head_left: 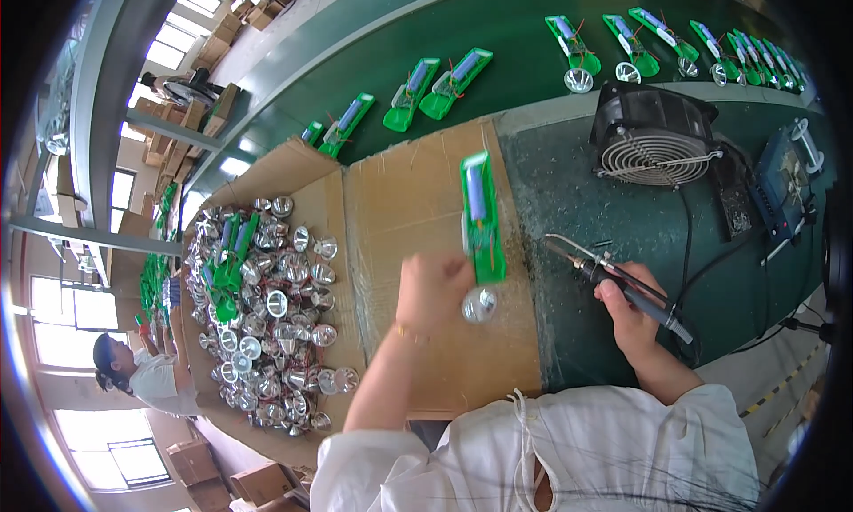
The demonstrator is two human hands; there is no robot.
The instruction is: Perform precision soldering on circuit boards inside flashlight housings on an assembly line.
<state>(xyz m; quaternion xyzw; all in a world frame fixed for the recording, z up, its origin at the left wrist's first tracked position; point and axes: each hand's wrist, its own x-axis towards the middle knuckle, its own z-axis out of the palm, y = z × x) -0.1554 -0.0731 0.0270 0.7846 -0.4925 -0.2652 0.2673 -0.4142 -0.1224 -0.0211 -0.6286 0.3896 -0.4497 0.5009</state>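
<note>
A green flashlight housing (pixel 484 219) with a blue-purple battery cell lies on the cardboard sheet in front of me. Below its near end sits a silver reflector cup (pixel 480 305). My left hand (pixel 433 288) is at the housing's lower left edge, slightly blurred, with its fingers curled closed; what they pinch, if anything, is hidden. In my right hand (pixel 629 306) is a soldering iron (pixel 622 285), its tip pointing up and left toward the housing but apart from it. A thin pale strand (pixel 577 245), maybe solder wire, runs alongside the iron.
A cardboard box (pixel 333 201) full of reflector cups (pixel 277 304), with some green housings on top, stands at left. More housings (pixel 410 94) line the green belt (pixel 515 50) behind. At right are a black fan (pixel 657 134), cables and a blue soldering station (pixel 782 188). Another person (pixel 155 374) works far left.
</note>
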